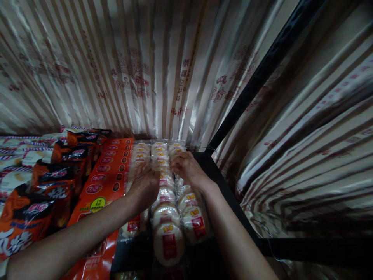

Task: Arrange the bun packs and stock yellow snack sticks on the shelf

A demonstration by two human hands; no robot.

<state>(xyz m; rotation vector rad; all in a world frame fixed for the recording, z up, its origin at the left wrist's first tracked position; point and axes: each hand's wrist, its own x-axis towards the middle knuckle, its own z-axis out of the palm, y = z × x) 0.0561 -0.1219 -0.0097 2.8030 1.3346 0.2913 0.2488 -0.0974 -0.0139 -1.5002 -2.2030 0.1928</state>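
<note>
Three clear packs of round white rice crackers point(166, 217) with red labels lie side by side on a dark shelf point(221, 182), running away from me. My left hand point(145, 184) rests on the left pack, fingers curled down onto its wrapper. My right hand point(186, 167) presses on the right pack further back, fingers bent and gripping the plastic. Both forearms reach in from the bottom of the view.
A long orange snack pack point(101, 182) lies left of the crackers. Beyond it sit several dark orange bags point(49, 186) and white packs point(14, 155). A striped satin curtain point(131, 70) hangs behind and to the right. A black frame post point(262, 74) rises at the shelf's corner.
</note>
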